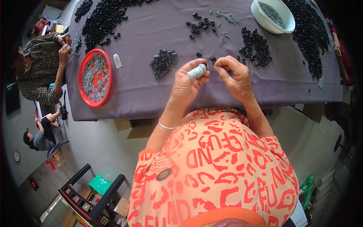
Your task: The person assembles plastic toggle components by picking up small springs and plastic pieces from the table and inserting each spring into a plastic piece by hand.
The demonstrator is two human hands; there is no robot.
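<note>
The left hand [187, 81] partly hides a black part [205, 65]; the right hand's [236, 77] piece [214, 67] is too small to tell. The top edge crops the bowl [261, 22].

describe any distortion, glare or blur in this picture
Head view: fisheye bending bows the side edges of the table, and the corners go black; head view: small pale glints on the black pieces; head view: left hand and right hand fairly sharp.
</note>
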